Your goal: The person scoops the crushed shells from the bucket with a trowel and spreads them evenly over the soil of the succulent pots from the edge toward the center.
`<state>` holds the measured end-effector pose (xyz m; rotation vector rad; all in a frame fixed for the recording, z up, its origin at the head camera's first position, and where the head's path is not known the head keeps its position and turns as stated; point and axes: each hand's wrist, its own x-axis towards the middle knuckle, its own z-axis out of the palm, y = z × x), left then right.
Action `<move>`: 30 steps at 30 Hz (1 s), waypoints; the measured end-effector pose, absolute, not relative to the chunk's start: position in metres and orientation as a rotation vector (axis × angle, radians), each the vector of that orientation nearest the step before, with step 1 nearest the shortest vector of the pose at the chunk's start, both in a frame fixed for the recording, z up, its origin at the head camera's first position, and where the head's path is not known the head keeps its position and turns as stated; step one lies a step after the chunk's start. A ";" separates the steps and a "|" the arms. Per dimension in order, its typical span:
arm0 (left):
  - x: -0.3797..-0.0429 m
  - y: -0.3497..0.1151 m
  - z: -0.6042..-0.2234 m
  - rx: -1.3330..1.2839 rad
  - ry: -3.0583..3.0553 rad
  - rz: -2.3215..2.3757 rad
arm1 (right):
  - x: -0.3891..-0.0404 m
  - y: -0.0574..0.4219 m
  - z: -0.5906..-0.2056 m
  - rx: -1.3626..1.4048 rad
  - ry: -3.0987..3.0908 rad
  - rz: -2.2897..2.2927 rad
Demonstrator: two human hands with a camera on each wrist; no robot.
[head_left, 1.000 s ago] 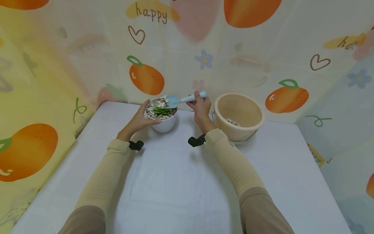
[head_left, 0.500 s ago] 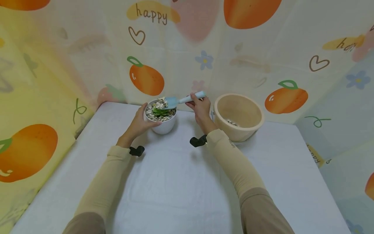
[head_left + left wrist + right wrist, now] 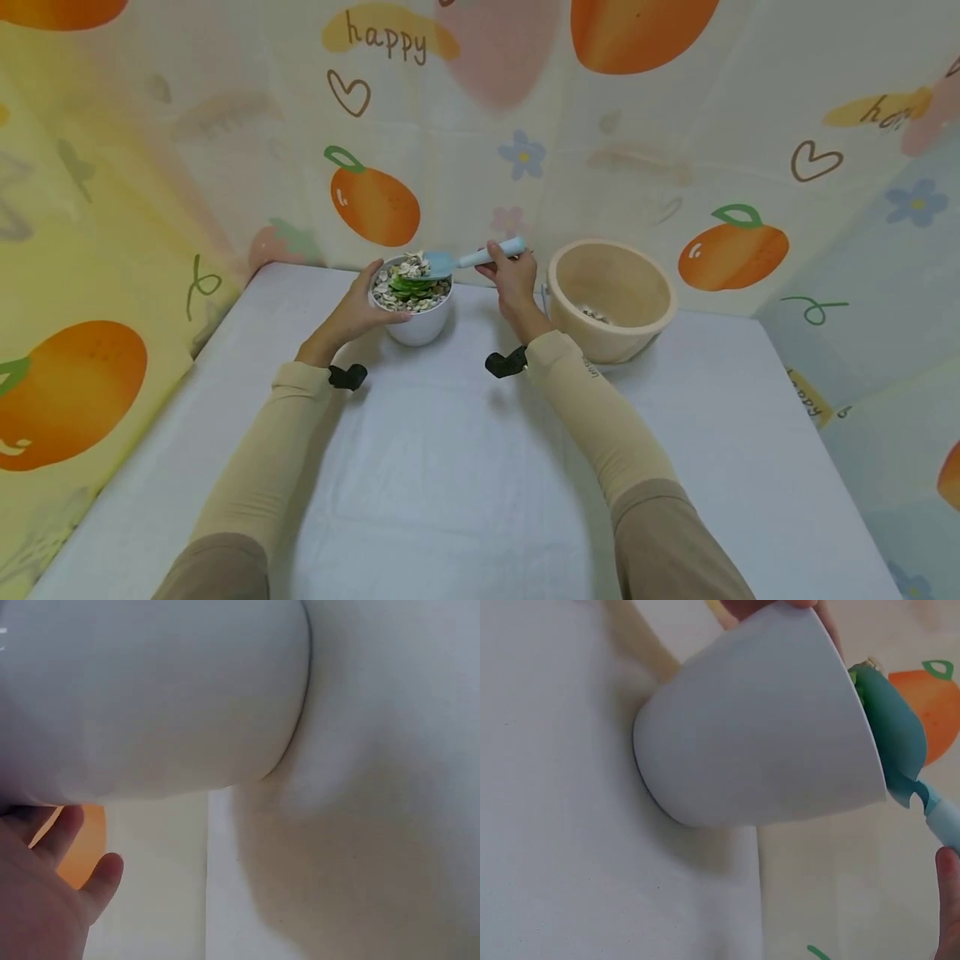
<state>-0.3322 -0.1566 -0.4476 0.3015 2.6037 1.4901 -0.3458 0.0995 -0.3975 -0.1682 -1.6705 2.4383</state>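
Observation:
A small white flowerpot (image 3: 420, 327) stands at the back of the table, filled with pale chips around a green succulent (image 3: 412, 288). My left hand (image 3: 351, 312) grips its left side, thumb across the front near the rim; in the left wrist view the pot wall (image 3: 150, 697) covers much of the frame. With my right hand (image 3: 517, 285) I hold a light blue hand trowel (image 3: 441, 265) by its handle. The trowel's blade lies over the pot's mouth, with chips at its tip. From the right wrist view, the blade (image 3: 898, 724) hides most of the plant.
A larger beige bucket (image 3: 611, 333) stands just right of my right hand, with a few chips on its bottom. White cloth covers the table (image 3: 435, 467). A printed curtain (image 3: 465, 183) hangs close behind the pot and bucket.
The trowel's handle has shifted very slightly left and down. My left hand keeps its grip on the flowerpot; the bucket stays where it was.

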 end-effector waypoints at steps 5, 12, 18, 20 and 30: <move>-0.328 -0.154 -0.452 0.278 2.655 1.512 | -0.347 0.097 -0.400 -0.167 -1.734 2.386; -0.317 -0.147 -0.455 0.241 2.768 1.525 | -0.349 0.095 -0.401 -0.184 -1.757 2.379; -0.315 -0.147 -0.450 0.269 2.794 1.469 | -0.349 0.094 -0.399 -0.165 -1.769 2.374; -0.317 -0.149 -0.447 0.287 2.777 1.432 | -0.348 0.095 -0.399 -0.168 -1.774 2.372; -0.323 -0.150 -0.451 0.243 2.712 1.470 | -0.346 0.094 -0.399 -0.153 -1.816 2.298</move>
